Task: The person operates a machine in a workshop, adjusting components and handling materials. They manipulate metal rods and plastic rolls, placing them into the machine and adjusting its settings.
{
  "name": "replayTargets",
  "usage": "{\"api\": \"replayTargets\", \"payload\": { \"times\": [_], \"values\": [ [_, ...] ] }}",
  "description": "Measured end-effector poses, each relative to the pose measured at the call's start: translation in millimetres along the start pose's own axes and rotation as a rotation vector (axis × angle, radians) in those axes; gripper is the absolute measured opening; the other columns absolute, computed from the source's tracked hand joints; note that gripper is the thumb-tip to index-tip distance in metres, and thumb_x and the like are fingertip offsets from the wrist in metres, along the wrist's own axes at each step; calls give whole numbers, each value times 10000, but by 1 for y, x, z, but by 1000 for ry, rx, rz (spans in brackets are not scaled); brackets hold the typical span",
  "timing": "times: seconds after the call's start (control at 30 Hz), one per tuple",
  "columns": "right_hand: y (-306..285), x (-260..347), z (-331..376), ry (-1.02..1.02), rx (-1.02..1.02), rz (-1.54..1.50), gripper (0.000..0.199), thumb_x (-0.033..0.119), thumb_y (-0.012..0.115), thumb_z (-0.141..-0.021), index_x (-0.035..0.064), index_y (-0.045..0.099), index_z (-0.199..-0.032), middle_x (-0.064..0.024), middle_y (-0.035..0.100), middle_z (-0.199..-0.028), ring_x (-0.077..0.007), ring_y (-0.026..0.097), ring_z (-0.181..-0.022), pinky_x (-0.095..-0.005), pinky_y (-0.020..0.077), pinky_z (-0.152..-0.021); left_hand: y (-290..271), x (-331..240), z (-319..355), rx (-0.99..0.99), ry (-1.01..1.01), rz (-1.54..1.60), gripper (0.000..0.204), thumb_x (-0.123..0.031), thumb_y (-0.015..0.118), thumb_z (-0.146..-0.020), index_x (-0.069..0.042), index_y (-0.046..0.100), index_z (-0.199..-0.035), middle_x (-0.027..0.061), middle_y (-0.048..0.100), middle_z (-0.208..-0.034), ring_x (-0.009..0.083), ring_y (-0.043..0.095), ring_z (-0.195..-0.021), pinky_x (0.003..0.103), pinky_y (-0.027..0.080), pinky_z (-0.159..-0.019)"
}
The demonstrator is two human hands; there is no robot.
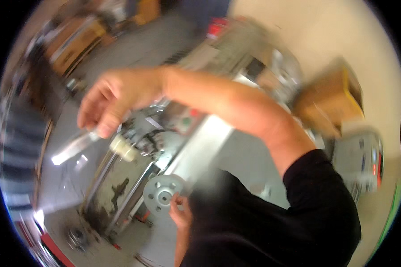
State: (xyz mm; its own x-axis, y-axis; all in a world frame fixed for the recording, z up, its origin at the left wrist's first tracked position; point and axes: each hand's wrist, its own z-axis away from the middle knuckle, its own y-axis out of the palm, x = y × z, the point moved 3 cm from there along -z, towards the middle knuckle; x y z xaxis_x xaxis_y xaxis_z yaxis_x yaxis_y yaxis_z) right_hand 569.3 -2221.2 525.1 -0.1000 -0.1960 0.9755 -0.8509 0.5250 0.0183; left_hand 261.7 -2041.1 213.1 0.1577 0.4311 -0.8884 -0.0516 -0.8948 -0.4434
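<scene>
My right arm reaches across the upper middle, and my right hand (113, 104) is closed round the end of a pale, stick-like thing (73, 149). Blur hides its exact kind. Close by that hand is a short cream-coloured cylinder (122, 148) on a metal machine. Lower down, my left hand (181, 213) has curled fingers at the right side of a grey round handwheel (161, 194) with several holes, gripping its edge. The wheel sits at the near end of the machine's long metal bed (202, 140).
Cardboard boxes stand at the right (329, 102) and upper left (73, 46). A grey case (358, 155) is by the right wall. Green and red buttons (187, 121) show on the machine, beside cluttered metal parts. A dark branching piece (119, 192) lies beside metal rods.
</scene>
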Motion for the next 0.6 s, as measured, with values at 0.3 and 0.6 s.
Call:
{"api": "replayTargets", "payload": {
  "times": [0.3, 0.6],
  "values": [
    [256, -185, 532, 573, -1774, -125, 364, 276, 702, -940, 14, 678, -1192, -173, 694, -1172, -244, 665, -1076, -430, 529, -925, 89, -53, 1, 721, -31, 38, 372, -103, 660, -975, 5, 585, -1323, 69, 669, -885, 169, 618, -807, 296, 505, -778],
    [645, -313, 759, 32, -2757, -839, 449, 361, 643, -993, 0, 681, -1257, -99, 690, -1150, -200, 645, -1002, -354, 526, -856, 312, -66, 74, 1192, -41, -156, 472, -335, 694, -988, -37, 589, -1338, 82, 691, -1012, 187, 664, -920, 360, 537, -836]
  ]
}}
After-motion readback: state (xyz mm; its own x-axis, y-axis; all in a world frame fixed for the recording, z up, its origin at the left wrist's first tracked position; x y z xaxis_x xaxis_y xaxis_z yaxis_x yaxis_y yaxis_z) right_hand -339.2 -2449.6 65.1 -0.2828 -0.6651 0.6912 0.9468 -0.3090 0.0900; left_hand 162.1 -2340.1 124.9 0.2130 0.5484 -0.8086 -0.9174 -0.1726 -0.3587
